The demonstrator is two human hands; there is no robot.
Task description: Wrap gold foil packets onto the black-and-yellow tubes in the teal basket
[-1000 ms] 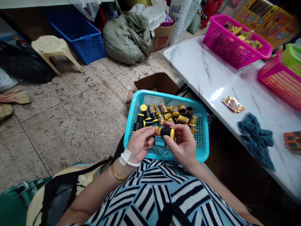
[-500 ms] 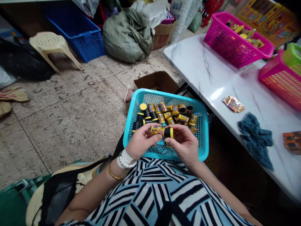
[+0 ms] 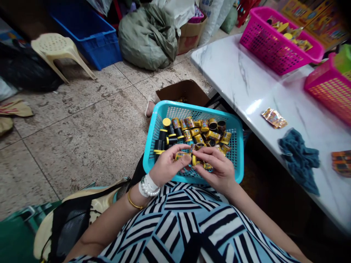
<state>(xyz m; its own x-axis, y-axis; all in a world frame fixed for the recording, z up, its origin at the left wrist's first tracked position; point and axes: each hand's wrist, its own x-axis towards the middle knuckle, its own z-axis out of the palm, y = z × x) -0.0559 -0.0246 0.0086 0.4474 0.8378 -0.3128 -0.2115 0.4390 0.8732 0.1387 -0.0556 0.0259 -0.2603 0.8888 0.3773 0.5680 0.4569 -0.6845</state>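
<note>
Fingertips meet over the turquoise basket!

And here's the small printed tube (image 3: 180, 156), above the near side of the turquoise basket (image 3: 241, 142). The left hand (image 3: 170, 164) pinches its yellow-printed body between thumb and fingers; the right hand (image 3: 218, 170) has its yellow cap (image 3: 194, 160) at the fingertips. Below, black tubes (image 3: 162, 135) with yellow ends bunch on the left, yellow-printed pieces (image 3: 213, 136) spread to the right.

Just past the far rim, an open cardboard box (image 3: 189, 91) sits by a sandalled foot (image 3: 150, 108). Swing right to the white, grey-veined bench (image 3: 225, 69), glossy under the light: a shiny packet (image 3: 274, 118), a crumpled teal cloth (image 3: 298, 157), an orange-and-black item (image 3: 341, 162) at the picture's edge, and farther up, two pink baskets (image 3: 276, 51).

Out across the speckled, scuffed tile floor (image 3: 90, 135), there's a cream stool (image 3: 55, 44) beside a blue crate (image 3: 105, 47), a bulging grey-green sack (image 3: 148, 40), and a black bag (image 3: 30, 69) at far left.
</note>
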